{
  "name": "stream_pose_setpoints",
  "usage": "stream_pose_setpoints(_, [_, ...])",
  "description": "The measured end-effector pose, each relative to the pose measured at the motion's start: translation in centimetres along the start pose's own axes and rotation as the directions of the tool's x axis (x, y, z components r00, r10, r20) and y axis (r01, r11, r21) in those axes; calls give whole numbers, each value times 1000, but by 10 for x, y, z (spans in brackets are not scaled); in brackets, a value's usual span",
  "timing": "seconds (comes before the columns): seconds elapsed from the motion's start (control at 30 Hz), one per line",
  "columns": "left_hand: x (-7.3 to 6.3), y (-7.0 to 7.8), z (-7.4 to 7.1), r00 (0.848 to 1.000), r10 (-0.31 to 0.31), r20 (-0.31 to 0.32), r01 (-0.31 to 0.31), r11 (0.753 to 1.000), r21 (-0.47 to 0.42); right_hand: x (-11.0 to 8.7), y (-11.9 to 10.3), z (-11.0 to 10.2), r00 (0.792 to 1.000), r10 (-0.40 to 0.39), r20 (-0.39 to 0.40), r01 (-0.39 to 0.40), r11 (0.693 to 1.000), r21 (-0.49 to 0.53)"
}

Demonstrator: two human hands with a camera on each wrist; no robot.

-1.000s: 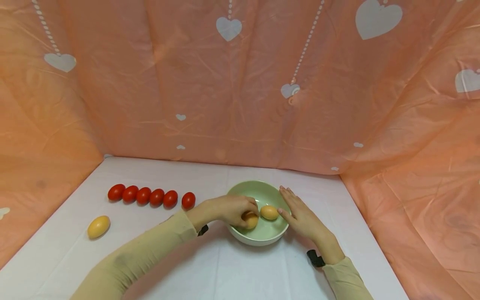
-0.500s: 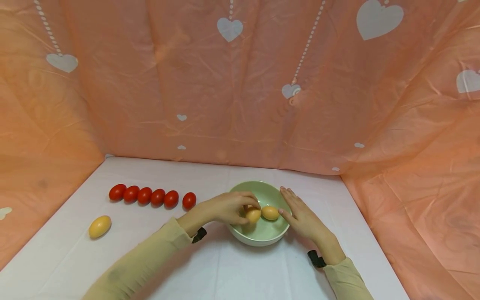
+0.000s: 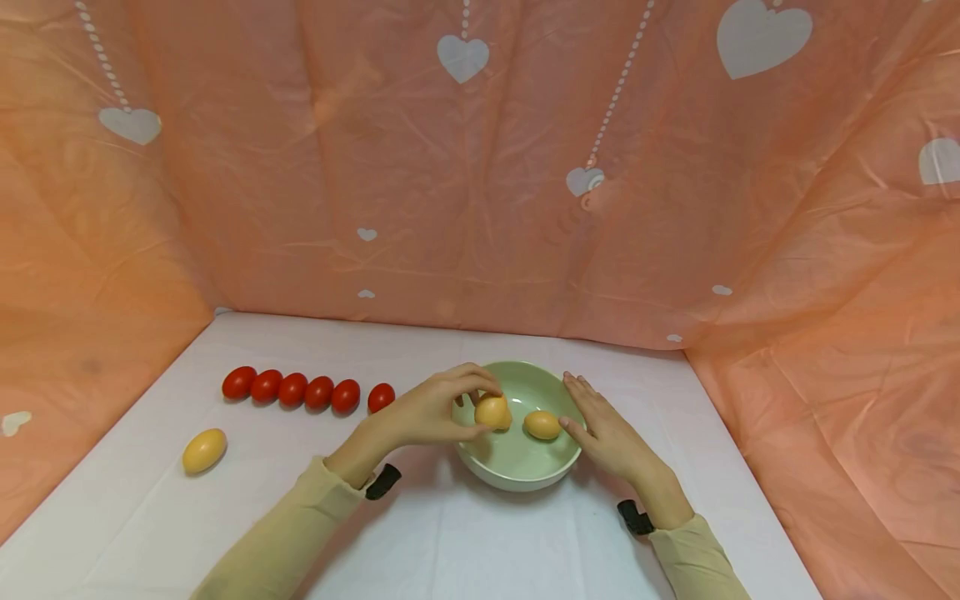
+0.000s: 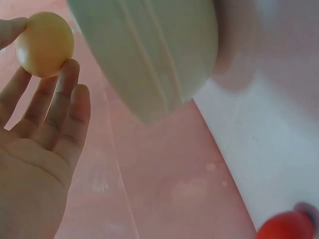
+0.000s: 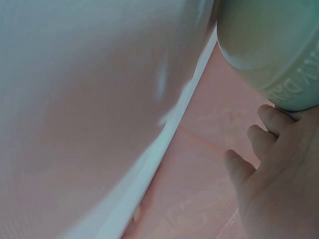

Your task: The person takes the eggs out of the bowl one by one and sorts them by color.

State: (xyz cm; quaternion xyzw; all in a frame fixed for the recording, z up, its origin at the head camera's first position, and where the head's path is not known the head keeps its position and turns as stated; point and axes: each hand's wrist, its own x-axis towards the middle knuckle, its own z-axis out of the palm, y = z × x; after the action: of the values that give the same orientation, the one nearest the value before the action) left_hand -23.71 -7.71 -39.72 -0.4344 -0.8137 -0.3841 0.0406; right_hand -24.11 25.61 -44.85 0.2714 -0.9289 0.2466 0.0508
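My left hand (image 3: 438, 407) pinches a yellow egg (image 3: 491, 411) between thumb and fingertips, over the left side of a pale green bowl (image 3: 525, 477). The left wrist view shows that egg (image 4: 46, 45) raised near the level of the bowl's rim. Another bit of yellow peeks out at its lower right in the head view. A second yellow egg (image 3: 542, 425) lies inside the bowl, right of centre. With fingers straight, my right hand (image 3: 615, 433) rests against the bowl's right rim, its thumb reaching over the edge. Raised lettering marks the bowl's outer wall (image 5: 279, 59).
Several red eggs (image 3: 292, 390) form a row at the back left of the white table (image 3: 480, 542), one (image 3: 381, 397) slightly apart behind the left wrist. A lone yellow egg (image 3: 204, 452) lies at the front left. Orange cloth with hearts (image 3: 420, 167) encloses the back and sides.
My left hand has lifted the yellow egg from the bowl's bottom and drawn back up and left. The right hand has stayed at the rim.
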Motion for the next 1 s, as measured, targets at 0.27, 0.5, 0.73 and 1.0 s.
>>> stream_pose_setpoints(0.27, [-25,-4,-17,996,-59,-71,60,998,13,0,0,1,1000,-3,-2,3,1000,1])
stream_pose_setpoints(0.5, [-47,-8,-31,989,-108,-98,112,993,44,0,0,0,1000,-1,0,1,1000,0])
stream_pose_setpoints(0.73, [-73,-14,-46,983,-143,-116,156,981,115,1,-2,0,1000,-2,-1,2,1000,13])
stream_pose_setpoints(1.0, [-106,-21,-64,971,-213,-111,227,964,140,1,0,1,1000,-4,-1,4,1000,7])
